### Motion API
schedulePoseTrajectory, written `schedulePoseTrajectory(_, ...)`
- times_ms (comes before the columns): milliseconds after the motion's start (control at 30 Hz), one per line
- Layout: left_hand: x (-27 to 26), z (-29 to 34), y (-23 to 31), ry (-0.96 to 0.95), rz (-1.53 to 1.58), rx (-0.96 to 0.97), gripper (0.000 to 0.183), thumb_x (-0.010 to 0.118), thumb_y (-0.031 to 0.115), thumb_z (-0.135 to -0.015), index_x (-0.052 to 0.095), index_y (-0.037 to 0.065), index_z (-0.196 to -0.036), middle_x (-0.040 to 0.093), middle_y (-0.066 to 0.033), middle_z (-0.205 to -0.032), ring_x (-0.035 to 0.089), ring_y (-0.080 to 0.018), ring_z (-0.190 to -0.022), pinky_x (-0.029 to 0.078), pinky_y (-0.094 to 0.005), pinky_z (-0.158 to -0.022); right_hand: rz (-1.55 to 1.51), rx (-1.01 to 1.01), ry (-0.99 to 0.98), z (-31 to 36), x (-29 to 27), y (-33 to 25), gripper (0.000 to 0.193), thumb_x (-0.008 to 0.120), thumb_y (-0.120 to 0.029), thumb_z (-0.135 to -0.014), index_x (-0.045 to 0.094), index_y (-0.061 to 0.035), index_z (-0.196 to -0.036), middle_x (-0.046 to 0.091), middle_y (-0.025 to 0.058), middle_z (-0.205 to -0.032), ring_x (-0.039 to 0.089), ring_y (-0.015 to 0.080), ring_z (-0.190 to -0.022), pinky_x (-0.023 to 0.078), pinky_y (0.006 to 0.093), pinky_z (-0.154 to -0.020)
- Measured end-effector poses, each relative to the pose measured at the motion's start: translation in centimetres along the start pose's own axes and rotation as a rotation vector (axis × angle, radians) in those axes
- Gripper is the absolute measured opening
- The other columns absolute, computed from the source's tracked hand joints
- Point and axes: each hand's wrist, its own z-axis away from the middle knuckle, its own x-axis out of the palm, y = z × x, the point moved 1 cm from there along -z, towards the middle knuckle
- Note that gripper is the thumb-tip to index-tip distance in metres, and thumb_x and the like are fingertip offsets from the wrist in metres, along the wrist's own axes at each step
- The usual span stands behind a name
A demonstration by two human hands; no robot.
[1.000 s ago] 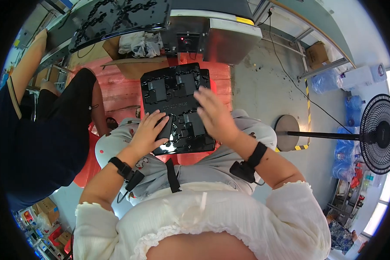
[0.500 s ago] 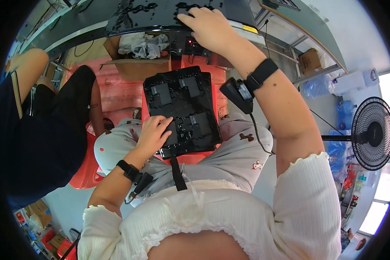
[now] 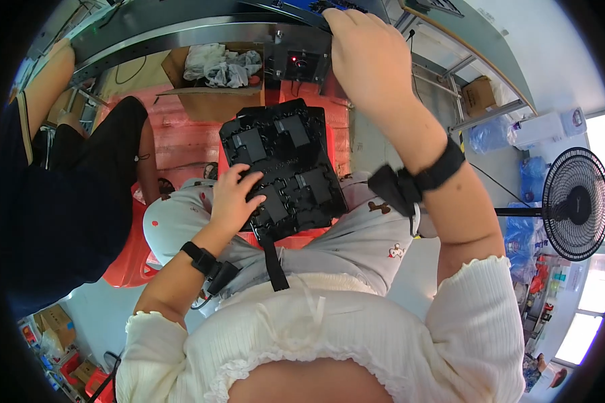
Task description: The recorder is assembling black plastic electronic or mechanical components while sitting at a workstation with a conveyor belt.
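Seated person, head view looking down onto own lap. A black moulded plastic tray point(image 3: 282, 168) with several rectangular pockets lies tilted across the knees, its near end over light grey patterned trousers point(image 3: 356, 235), its far end over a red plastic stool point(image 3: 181, 144). Dark rectangular parts sit in some of the pockets; the details are too small to tell. Left hand point(image 3: 234, 199) rests flat on the tray's near left corner, fingers point(image 3: 249, 181) spread and slightly curled over the pocket walls, pressing rather than clasping; nothing enclosed in it. A black wrist strap point(image 3: 198, 257) with a small clipped box sits on that forearm. Right hand point(image 3: 366, 57) is stretched forward and up to the front edge of a grey metal workbench point(image 3: 181, 27), fingers bent over something dark at the bench top; whether it has closed on anything cannot be told, since the fingertips run out of view at the upper rim. A black band point(image 3: 440, 168) with a dark pouch hangs at that wrist. Just left of the right hand, a small black control box with a red light point(image 3: 297, 64) is fixed under the bench. An open cardboard box holding crumpled white cloth point(image 3: 215, 67) stands beneath the bench. Another person in dark clothes point(image 3: 67, 195) sits at the left. A black pedestal fan point(image 3: 575, 201) stands far right.
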Motion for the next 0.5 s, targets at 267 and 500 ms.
schedulePoseTrajectory(267, 1.9, -0.2, -1.9, -0.069, 0.082, -0.471, 0.121, 0.086, 0.054, -0.063, 0.021, 0.003, -0.152, 0.04, -0.0294, -0.135, 0.04, -0.0474, -0.129, 0.037, -0.0508, -0.108, -0.242, 0.056, 0.151, 4.5, -7.6, -6.5, 0.031, 0.062, -0.006, -0.069, 0.061, -0.0026, -0.1, 0.061, 0.0109, -0.095, 0.057, 0.029, -0.082, 0.045, 0.0387, -0.07)
schedulePoseTrajectory(500, 2.9, -1.4, -4.9, -0.078, 0.19, -0.399, 0.109, 0.085, 0.052, -0.067, 0.03, 0.004, -0.149, 0.044, -0.0303, -0.136, 0.046, -0.0434, -0.127, 0.04, -0.0464, -0.106, -0.447, 0.116, -0.073, 9.3, -10.3, -9.3, 0.041, 0.059, 0.008, -0.069, 0.064, 0.0011, -0.109, 0.064, 0.0127, -0.102, 0.057, 0.0316, -0.084, 0.048, 0.0386, -0.074)
